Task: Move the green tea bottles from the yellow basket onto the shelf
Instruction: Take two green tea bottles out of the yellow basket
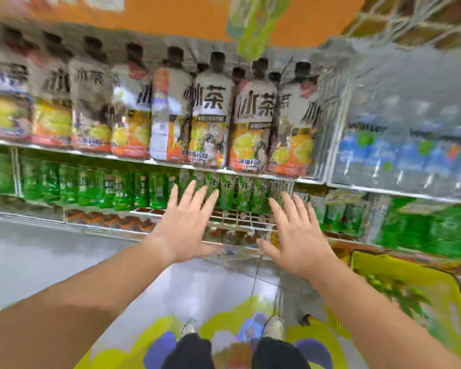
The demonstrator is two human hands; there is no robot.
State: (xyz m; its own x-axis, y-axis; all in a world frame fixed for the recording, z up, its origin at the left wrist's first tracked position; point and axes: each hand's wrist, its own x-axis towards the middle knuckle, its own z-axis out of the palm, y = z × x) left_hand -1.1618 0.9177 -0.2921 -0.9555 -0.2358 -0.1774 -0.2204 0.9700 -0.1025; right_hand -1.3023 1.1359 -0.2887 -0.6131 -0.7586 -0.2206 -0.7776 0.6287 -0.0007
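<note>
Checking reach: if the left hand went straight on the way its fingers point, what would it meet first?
Probably the green tea bottles standing on the wire shelf ahead of the left hand; blur hides depth.

Motion blur smears the green tea bottles (pixel 230 191); the right frame edge cuts off the yellow basket (pixel 442 286).

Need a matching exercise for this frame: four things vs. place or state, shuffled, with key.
Things:
1. left hand
2. yellow basket
3. shelved green tea bottles
4. black-capped bottles

Place or state:
A. upper shelf row
B. lower right of the view
C. fingers spread, holding nothing
D. shelf row just beyond the fingertips

Pairs: 1-C, 2-B, 3-D, 4-A.
</note>
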